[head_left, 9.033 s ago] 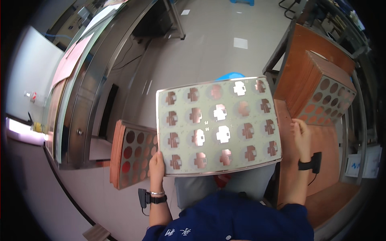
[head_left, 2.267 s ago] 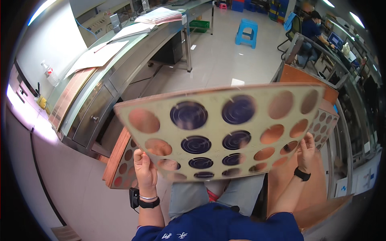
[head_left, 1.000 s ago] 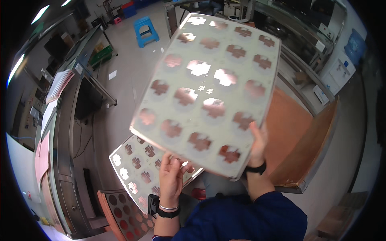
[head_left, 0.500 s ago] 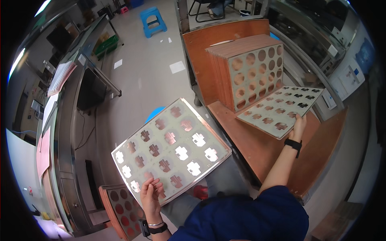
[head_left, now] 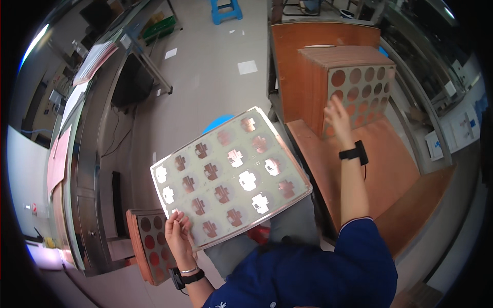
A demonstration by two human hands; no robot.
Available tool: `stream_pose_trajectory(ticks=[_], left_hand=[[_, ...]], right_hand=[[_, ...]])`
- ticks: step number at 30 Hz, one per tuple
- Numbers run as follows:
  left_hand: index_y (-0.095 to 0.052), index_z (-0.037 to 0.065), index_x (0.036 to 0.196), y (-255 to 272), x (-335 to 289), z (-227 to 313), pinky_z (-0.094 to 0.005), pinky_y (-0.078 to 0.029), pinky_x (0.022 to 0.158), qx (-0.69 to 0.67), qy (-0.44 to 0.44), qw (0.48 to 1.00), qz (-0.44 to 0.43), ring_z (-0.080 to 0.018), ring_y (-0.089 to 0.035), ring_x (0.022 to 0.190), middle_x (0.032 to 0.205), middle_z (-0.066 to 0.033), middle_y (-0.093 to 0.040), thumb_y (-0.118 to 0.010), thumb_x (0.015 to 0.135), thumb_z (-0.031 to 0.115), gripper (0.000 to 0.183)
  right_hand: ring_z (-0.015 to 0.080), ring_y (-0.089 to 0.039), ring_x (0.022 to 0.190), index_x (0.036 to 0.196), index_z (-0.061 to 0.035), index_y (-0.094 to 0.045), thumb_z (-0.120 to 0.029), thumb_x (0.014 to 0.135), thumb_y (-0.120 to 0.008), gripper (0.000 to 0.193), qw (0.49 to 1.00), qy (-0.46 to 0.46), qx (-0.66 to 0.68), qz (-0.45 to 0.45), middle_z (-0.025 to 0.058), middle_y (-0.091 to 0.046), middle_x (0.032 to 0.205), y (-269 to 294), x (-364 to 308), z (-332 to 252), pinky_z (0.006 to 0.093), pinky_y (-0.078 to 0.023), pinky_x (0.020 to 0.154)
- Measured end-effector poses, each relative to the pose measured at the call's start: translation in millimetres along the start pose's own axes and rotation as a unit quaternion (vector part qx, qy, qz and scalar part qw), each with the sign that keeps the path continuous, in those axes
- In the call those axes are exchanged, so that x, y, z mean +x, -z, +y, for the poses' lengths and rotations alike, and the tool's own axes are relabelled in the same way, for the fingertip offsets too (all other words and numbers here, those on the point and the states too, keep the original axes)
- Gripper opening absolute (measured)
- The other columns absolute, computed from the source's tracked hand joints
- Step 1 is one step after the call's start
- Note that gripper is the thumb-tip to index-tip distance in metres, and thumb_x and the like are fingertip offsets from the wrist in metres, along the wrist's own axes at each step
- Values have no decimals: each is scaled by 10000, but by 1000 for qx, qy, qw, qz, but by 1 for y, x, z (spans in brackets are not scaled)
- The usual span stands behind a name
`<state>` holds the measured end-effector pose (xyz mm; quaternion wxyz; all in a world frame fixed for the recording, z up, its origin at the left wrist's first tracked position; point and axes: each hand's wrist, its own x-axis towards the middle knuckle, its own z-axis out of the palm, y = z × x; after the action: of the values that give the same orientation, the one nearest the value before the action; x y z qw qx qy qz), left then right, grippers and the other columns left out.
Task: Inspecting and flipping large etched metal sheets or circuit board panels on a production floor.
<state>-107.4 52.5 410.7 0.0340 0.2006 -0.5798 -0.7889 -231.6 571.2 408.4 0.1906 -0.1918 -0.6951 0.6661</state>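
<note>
Measured from the middle of the view, the pale green panel (head_left: 229, 179) lies just toward 7 o'clock, slanted above the person's grey-clad legs (head_left: 300, 220); rows of coppery cut-out shapes cover its face, several gleaming white.

The left hand (head_left: 179, 236), at 7 o'clock, has its fingers curled at the panel's 8 o'clock edge; whether they grip it or merely rest there cannot be told. At 2 o'clock the right hand (head_left: 339, 120) holds nothing, its fingers loosely parted and raised before the tall stack of panels (head_left: 346, 84); whether they touch it is unclear. That stack stands on edge in a brown wooden rack (head_left: 387, 167), its front face dotted with rows of copper-toned circles.

A smaller stack (head_left: 149, 249) leans between 7 and 8 o'clock, beside the bench (head_left: 91, 205), which bears a pink sheet (head_left: 59, 159) at 9 o'clock. A blue stool (head_left: 226, 11) stands at 12 o'clock.
</note>
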Motion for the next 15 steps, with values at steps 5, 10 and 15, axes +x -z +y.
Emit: stream_pose_trajectory(ticks=[5, 10, 15], left_hand=[[-487, -11, 1200, 51, 17, -18, -295, -443, 933, 121, -113, 978, 124, -176, -529, 1060, 1160, -119, -534, -437, 952, 80, 268], [-466, -53, 1257, 53, 25, -26, -277, -413, 925, 181, -9, 977, 111, -162, -527, 1075, 1199, -119, -548, -430, 959, 107, 340], [-497, -40, 1234, 48, 22, -19, -269, -433, 870, 225, -22, 970, 95, -152, -543, 1028, 1136, -98, -578, -433, 972, 203, 363]], right_hand=[[302, -578, 1081, 1254, 6, -494, -142, 919, -476, 366, 969, 141, -156, -127, 216, -574, 1183, -62, -62, 28, 325, -449, 898], [380, -392, 1244, 1302, -2, -439, -154, 909, -467, 422, 878, 238, -383, -159, 236, -394, 1359, -94, -115, 39, 386, -348, 1016], [378, -322, 1299, 1322, -23, -419, -163, 904, -470, 444, 806, 288, -478, -197, 239, -316, 1411, -103, -127, 33, 412, -321, 1040]])
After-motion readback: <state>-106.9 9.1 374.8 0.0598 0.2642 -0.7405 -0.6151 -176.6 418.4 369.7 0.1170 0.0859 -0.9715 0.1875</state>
